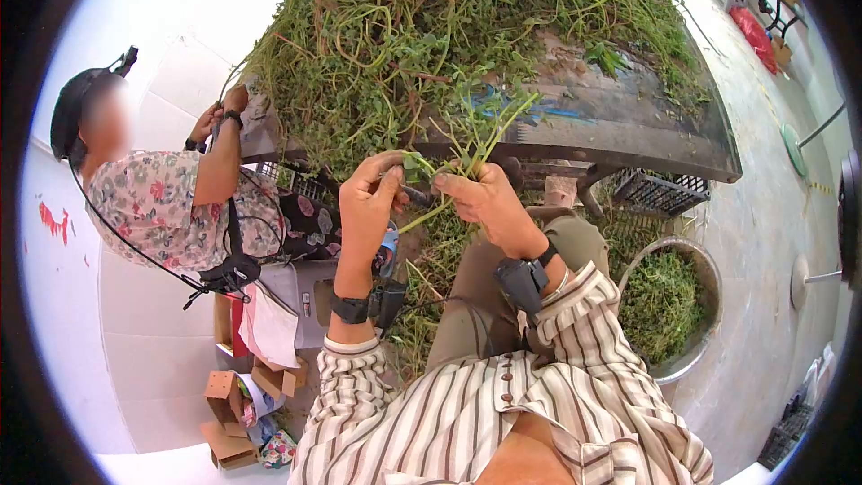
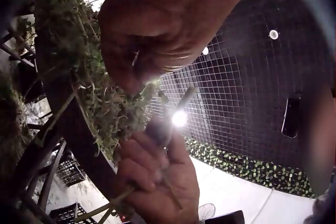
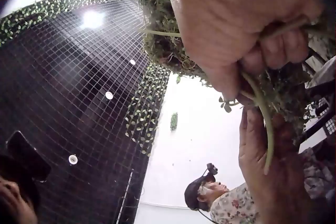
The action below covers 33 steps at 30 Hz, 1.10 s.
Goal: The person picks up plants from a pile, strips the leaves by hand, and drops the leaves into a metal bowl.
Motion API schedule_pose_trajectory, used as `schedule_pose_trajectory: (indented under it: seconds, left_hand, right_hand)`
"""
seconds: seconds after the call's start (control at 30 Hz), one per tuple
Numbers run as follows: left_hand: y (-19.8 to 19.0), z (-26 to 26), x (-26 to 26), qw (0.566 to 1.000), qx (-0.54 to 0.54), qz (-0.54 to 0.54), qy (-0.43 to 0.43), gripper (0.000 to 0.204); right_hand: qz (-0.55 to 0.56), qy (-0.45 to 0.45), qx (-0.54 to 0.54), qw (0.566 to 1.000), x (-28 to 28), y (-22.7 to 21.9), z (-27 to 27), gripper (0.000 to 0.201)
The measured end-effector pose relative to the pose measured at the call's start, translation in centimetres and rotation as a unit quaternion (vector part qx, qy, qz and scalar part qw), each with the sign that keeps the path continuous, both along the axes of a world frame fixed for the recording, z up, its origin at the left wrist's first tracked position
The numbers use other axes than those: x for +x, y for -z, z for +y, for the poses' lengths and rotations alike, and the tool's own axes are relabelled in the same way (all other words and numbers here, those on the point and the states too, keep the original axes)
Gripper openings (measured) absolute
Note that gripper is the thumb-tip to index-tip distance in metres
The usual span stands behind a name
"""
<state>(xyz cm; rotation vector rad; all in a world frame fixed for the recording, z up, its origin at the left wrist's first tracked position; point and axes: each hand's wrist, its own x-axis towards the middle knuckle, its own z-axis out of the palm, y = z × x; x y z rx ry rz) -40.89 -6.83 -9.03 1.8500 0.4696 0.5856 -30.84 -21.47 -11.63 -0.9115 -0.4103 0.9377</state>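
My right hand (image 1: pixel 492 207) grips a small bunch of green plant stems (image 1: pixel 505 128), which fan up and away past its fingers. One thick stem (image 3: pixel 268 129) from this bunch curves downward beneath the hand in the right wrist view. Close beside it, my left hand (image 1: pixel 366 202) pinches a leafy sprig (image 1: pixel 412 163) between thumb and fingertips. Both hands' fingertips nearly meet in front of the table edge. A large heap of green stems and leaves (image 1: pixel 377 45) covers much of the dark table (image 1: pixel 620 139) beyond them.
A round metal basin (image 1: pixel 714 305) of greens stands on the floor at right, with a black crate (image 1: pixel 663 190) under the table. At left another person (image 1: pixel 171 198) works at the heap. Cardboard boxes (image 1: pixel 229 436) lie on the lower left.
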Motion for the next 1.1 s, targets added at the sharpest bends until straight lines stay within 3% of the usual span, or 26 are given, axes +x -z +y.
schedule_pose_trajectory:
  seconds: [0.33, 0.43, 0.53, 0.63, 0.7, 0.83, 0.9, 0.97, 1.03, 1.1]
  left_hand:
    - [-0.4, -0.7, -0.3, 0.994, -0.112, -0.013, -0.014, 0.021]
    - [-1.1, -1.2, -0.2, 0.993, -0.106, -0.033, -0.046, 0.019]
    - [-0.5, -0.4, -0.7, 0.996, -0.09, 0.025, -0.007, 0.016]
    - [0.1, 0.0, -0.8, 0.996, -0.09, -0.001, -0.023, 0.013]
    - [0.7, 0.8, -0.7, 0.997, 0.022, -0.041, -0.066, 0.012]
    - [0.0, 1.4, -1.4, 0.993, 0.013, -0.073, -0.094, 0.011]
    - [-1.2, 2.4, -1.9, 0.954, -0.182, -0.12, -0.204, 0.01]
    - [-1.6, 3.2, -2.5, 0.94, -0.181, -0.188, -0.22, 0.014]
    - [-2.1, 2.4, -2.9, 0.954, -0.183, -0.159, -0.175, 0.015]
    - [-1.4, 1.5, -3.2, 0.974, -0.198, -0.043, -0.105, 0.014]
  right_hand:
    - [-0.015, -0.02, -0.014, 1.0, -0.5, -0.1, 0.0, 0.013]
    - [-0.02, -0.023, -0.008, 1.0, -0.6, -0.2, 0.0, 0.013]
    - [-0.021, -0.025, -0.004, 0.999, -0.5, -0.3, -0.1, 0.013]
    - [-0.025, -0.025, -0.005, 0.999, -0.5, 0.0, -0.1, 0.013]
    - [-0.026, -0.025, -0.007, 0.999, -0.4, 0.0, -0.1, 0.013]
    - [-0.052, -0.034, -0.041, 0.997, -0.6, 0.3, 0.1, 0.011]
    - [-0.057, -0.042, -0.045, 0.996, -0.8, 0.3, 0.1, 0.009]
    - [-0.052, -0.027, -0.036, 0.998, -0.7, -0.6, -0.3, 0.009]
    - [-0.066, -0.012, -0.032, 0.997, -0.7, -0.5, -0.3, 0.008]
    - [-0.081, -0.004, -0.028, 0.996, -1.0, -0.5, 0.0, 0.008]
